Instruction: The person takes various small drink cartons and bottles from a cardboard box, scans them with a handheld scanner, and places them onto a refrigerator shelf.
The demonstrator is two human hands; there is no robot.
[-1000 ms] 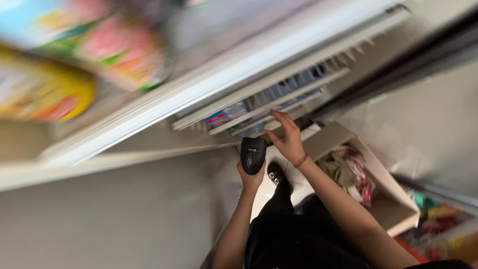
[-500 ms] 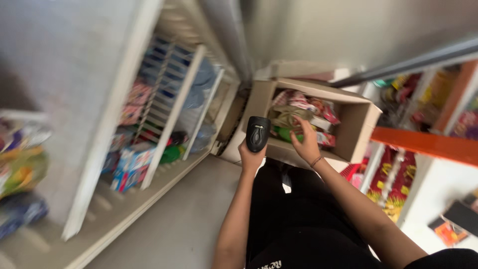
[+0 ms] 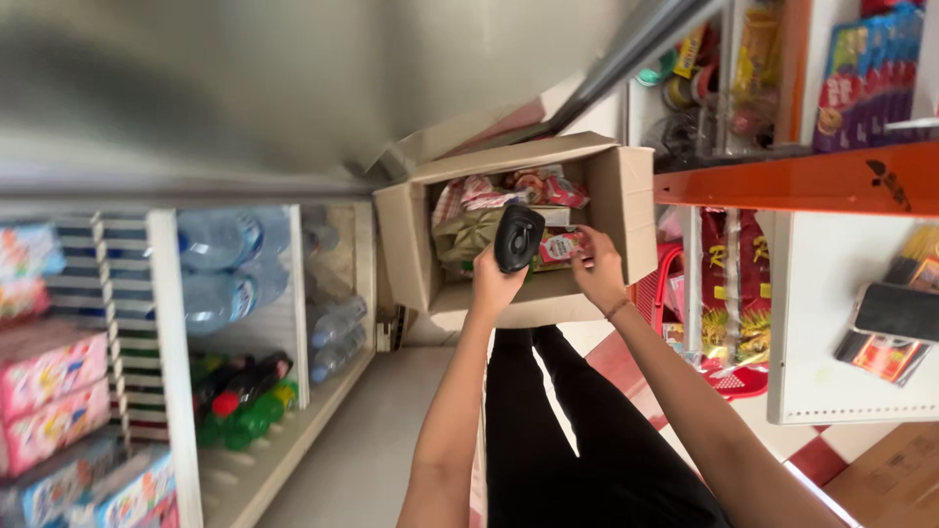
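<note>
Landmark: an open brown cardboard box (image 3: pixel 626 210) on the floor, with its flaps up.
Left hand (image 3: pixel 494 284): at the near edge of the box, fingers wrapped tight around a black scanner (image 3: pixel 517 238).
Scanner: held up over the inside of the box, its wide end above the packets.
Right hand (image 3: pixel 597 272): just right of the scanner, at the near edge of the box, fingers pinched on a small red and white packet (image 3: pixel 560 245).
Packet: inside the box, near its front wall, touching the right fingers.
In the box: more snack packets (image 3: pixel 509 191), red, white and tan, piled up behind the scanner.
Legs: black trousers (image 3: pixel 548 420) below the box, standing on the floor.
Floor (image 3: pixel 362 440): plain grey left of the box; red and white tiles (image 3: pixel 812 455) to its right.
Left of the box: a fridge shelf with water bottles (image 3: pixel 220 264) and green bottles (image 3: pixel 245 416), then pink boxes (image 3: pixel 49 391) farther left.
Right of the box: an orange shelf edge (image 3: pixel 802 181), red bags (image 3: pixel 729 284) under it, and a white shelf (image 3: pixel 831 323).
Above the box: a blurry grey wall and a metal rail (image 3: pixel 636 49).
</note>
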